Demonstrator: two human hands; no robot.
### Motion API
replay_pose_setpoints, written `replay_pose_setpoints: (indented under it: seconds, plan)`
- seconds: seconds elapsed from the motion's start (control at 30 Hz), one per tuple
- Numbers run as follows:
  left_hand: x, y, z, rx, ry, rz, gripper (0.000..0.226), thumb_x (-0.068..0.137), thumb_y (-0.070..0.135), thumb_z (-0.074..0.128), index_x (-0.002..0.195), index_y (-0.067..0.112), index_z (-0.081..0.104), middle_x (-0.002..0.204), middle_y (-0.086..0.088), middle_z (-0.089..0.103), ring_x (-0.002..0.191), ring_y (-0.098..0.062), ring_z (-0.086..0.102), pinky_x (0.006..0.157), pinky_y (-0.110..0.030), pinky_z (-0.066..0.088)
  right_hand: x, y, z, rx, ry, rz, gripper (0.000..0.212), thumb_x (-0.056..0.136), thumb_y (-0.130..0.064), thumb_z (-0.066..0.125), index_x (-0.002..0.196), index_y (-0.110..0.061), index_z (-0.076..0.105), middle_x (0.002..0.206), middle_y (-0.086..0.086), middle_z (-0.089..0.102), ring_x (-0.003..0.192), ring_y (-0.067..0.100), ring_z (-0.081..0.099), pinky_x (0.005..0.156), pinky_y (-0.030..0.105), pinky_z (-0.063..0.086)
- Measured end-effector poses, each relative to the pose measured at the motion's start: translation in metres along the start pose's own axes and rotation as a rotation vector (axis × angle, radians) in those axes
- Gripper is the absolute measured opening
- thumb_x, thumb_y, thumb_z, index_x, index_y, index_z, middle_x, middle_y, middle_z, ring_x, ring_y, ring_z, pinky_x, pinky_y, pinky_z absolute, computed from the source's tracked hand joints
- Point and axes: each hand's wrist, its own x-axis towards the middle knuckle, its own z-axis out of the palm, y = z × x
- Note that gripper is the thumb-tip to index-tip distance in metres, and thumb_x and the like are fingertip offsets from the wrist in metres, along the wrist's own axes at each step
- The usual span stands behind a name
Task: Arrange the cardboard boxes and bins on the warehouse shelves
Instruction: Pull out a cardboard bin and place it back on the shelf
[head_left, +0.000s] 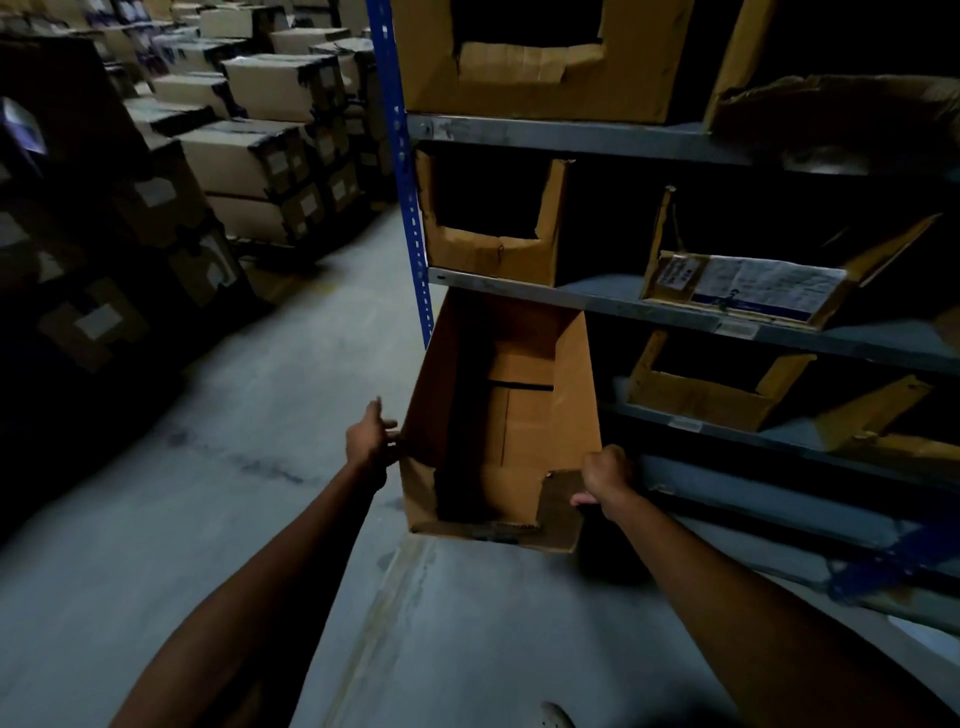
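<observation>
Cardboard bin (519, 415), open-topped, beside blue post (410, 208); left hand (370, 439) fingers clamp its left wall, right hand (605, 475) fingers clamp its right front corner.

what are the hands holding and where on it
An open cardboard bin: the left hand grips its left wall near the front, the right hand grips its front right corner.

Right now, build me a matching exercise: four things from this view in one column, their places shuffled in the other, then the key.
1. left hand
2. right hand
3. paper-labelled bin
4. taped boxes

A. stacked across the aisle, left of the blue upright
B. grips the open bin's near right corner
C. stands on the shelf above the open bin, further right
D. holds the open bin's left edge

Pairs: 1-D, 2-B, 3-C, 4-A
</observation>
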Motion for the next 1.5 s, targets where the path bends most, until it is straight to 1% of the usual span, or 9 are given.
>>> replay_pose_setpoints:
  seconds: [0.27,0.4,0.53,0.7,0.87,0.97,1.13,1.33,1.5]
  plan:
    - [0.03,-0.006,0.047,-0.327,0.125,-0.225,0.066,0.091,0.056,0.046,0.133,0.006,0.053,0.126,-0.011,0.061,0.097,-0.027,0.064,0.077,-0.032,0.047,0.057,-0.028,0.022,0.195,-0.093,0.051,0.036,0.1,-0.01,0.038,0.135,0.0,0.038,0.135,0.021,0.046,0.067,0.03,0.054,0.047,0.04,0.054]
    - [0.059,-0.004,0.05,-0.419,0.204,-0.202,0.06,0.09,0.056,0.046,0.111,0.002,0.062,0.102,-0.012,0.065,0.074,-0.025,0.062,0.059,-0.027,0.048,0.081,-0.028,0.036,0.248,-0.149,0.103,0.042,0.095,-0.009,0.043,0.137,-0.002,0.04,0.132,0.018,0.05,0.096,0.04,0.061,0.042,0.03,0.055]
    - [0.075,0.003,0.054,-0.46,0.167,-0.145,0.027,0.092,0.029,0.049,0.086,0.006,0.061,0.095,-0.013,0.063,0.073,-0.023,0.059,0.064,-0.031,0.048,0.093,-0.037,0.05,0.313,-0.166,0.036,0.059,0.091,-0.009,0.057,0.145,-0.008,0.034,0.142,0.017,0.044,0.114,0.037,0.056,0.055,0.029,0.058]
    - [0.109,0.018,0.067,-0.354,0.061,0.064,0.019,0.086,-0.009,0.051,0.098,0.001,0.062,0.089,-0.013,0.065,0.082,-0.023,0.063,0.077,-0.03,0.054,0.108,-0.043,0.076,-0.039,-0.122,-0.319,0.108,0.079,-0.002,0.074,0.154,-0.03,0.002,0.128,0.012,0.053,0.108,0.031,0.058,0.088,0.049,0.053]
    - [0.158,0.033,0.074,0.145,0.078,0.211,0.02,0.075,0.006,0.074,0.086,0.015,0.06,0.088,-0.011,0.067,0.083,-0.027,0.065,0.076,-0.037,0.055,0.124,-0.072,0.091,-0.624,0.105,-0.399,0.035,0.09,-0.02,0.064,0.123,-0.012,0.062,0.116,0.018,0.063,0.107,0.035,0.059,0.087,0.037,0.05]
    - [0.189,0.046,0.075,0.311,0.175,0.2,0.031,0.077,0.033,0.076,0.086,0.008,0.06,0.086,-0.012,0.067,0.085,-0.03,0.065,0.075,-0.037,0.054,0.132,-0.087,0.095,-0.821,0.117,-0.395,0.02,0.087,-0.034,0.065,0.1,-0.019,0.069,0.103,0.012,0.069,0.096,0.032,0.065,0.075,0.032,0.052]
    - [0.226,0.056,0.088,0.381,0.154,0.068,0.058,0.083,0.056,0.061,0.094,0.0,0.055,0.093,-0.019,0.064,0.087,-0.035,0.063,0.074,-0.036,0.052,0.137,-0.104,0.113,-0.807,0.185,-0.308,0.017,0.089,-0.031,0.061,0.101,-0.02,0.062,0.102,0.012,0.069,0.093,0.032,0.066,0.076,0.035,0.056]
    - [0.249,0.066,0.105,0.084,0.117,0.004,0.04,0.084,0.048,0.062,0.084,0.009,0.052,0.084,-0.009,0.056,0.085,-0.032,0.06,0.076,-0.038,0.05,0.145,-0.121,0.127,-0.769,0.141,-0.259,0.04,0.085,-0.025,0.069,0.122,-0.012,0.059,0.119,0.015,0.063,0.114,0.036,0.056,0.085,0.036,0.05]
    - [0.27,0.066,0.113,-0.073,0.036,-0.072,0.029,0.081,0.037,0.067,0.084,0.011,0.053,0.089,-0.012,0.061,0.089,-0.035,0.066,0.073,-0.049,0.059,0.163,-0.129,0.132,-0.586,0.14,-0.246,0.037,0.084,-0.017,0.067,0.12,-0.011,0.061,0.111,0.015,0.067,0.101,0.034,0.063,0.084,0.036,0.054]
